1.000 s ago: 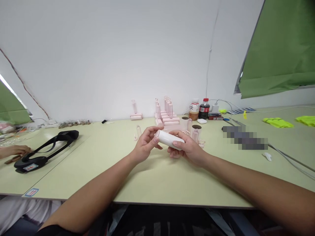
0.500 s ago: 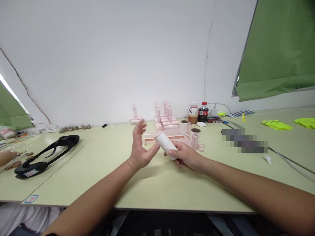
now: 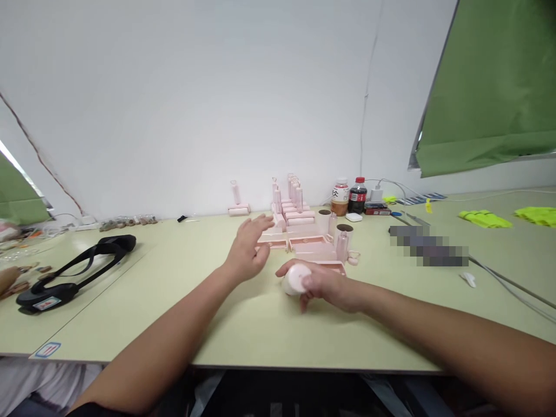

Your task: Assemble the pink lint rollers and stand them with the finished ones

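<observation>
My right hand (image 3: 332, 285) grips a white lint roller roll (image 3: 292, 280) above the near part of the table, its pale pink round end turned up towards me. To the left, my left hand (image 3: 248, 250) is open and holds nothing, its fingers stretched towards the pink parts. Beyond the hands lie pink, tray-like roller covers (image 3: 309, 241). A clear pink handle (image 3: 342, 248) stands upright beside them, in front of another roll (image 3: 344, 229) with a brown cardboard core.
Several pink lint rollers (image 3: 299, 217) with upright handles stand near the wall, and a single one (image 3: 238, 209) is further left. A cola bottle (image 3: 357, 197) and a drink bottle (image 3: 339, 198) are behind. A black headset (image 3: 78, 278) lies left; yellow-green cloths (image 3: 485, 219) lie right.
My right hand has tipped the roll so its end points up at me, and lowered it slightly. My left hand has moved away from the roll, its fingers now reaching forward.
</observation>
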The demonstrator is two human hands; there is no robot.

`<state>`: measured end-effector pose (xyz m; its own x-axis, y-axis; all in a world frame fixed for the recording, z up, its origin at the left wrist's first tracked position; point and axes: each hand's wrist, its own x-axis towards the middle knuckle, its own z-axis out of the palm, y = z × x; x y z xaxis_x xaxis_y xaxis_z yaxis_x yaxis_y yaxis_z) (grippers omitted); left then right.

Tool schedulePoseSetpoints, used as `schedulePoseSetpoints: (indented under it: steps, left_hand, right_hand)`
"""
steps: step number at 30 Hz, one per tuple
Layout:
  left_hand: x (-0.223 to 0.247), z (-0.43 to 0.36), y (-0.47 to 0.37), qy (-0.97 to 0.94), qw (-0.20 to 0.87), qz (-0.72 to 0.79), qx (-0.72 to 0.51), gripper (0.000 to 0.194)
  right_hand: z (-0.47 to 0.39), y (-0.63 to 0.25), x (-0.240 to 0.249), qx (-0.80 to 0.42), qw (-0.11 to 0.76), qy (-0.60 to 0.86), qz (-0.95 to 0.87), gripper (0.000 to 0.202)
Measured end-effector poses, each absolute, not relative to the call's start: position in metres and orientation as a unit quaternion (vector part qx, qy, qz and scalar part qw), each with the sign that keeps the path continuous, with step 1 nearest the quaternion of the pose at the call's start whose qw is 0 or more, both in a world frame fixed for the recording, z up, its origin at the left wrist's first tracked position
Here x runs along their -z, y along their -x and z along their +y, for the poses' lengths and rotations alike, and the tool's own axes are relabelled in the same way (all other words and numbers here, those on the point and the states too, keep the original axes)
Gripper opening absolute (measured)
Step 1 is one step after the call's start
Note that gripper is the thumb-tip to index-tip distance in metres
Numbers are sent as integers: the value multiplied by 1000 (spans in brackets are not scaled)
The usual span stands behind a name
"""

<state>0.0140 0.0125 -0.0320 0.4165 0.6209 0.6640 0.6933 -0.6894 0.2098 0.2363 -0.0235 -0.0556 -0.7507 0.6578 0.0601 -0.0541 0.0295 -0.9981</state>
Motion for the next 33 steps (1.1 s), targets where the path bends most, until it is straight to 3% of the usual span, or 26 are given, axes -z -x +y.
schedulePoseSetpoints:
  steps: [3, 8, 13, 16, 21, 25, 30, 33]
  left_hand:
    - [37, 33, -10, 822, 76, -501, 260, 45]
    - [55, 41, -26, 817, 81, -550, 155, 36]
    - [66, 40, -34, 831, 71, -535, 133, 55]
    - [65, 42, -31, 832, 60, -539, 120, 55]
    - [59, 39, -31, 816, 47, -563, 124, 31]
    - [60, 40, -30, 800, -22, -588, 121, 19]
    - [56, 42, -25, 757, -112, -613, 195, 20]
    - [45, 31, -26, 697, -255, -583, 330, 22]
  right_hand:
    - [-28, -237, 57, -549, 214, 220, -777, 67]
    - [-35, -236, 54, -524, 177, 185, -812, 72]
    - [-33, -236, 55, -540, 173, 187, -803, 76]
    - [-33, -236, 57, -541, 173, 187, -802, 75]
    - [-35, -237, 56, -546, 167, 192, -798, 74]
    - [-33, -238, 57, -551, 170, 197, -793, 77]
    - [-30, -234, 61, -624, 250, 171, -720, 74]
    - [-28, -231, 58, -715, 355, 136, -587, 62]
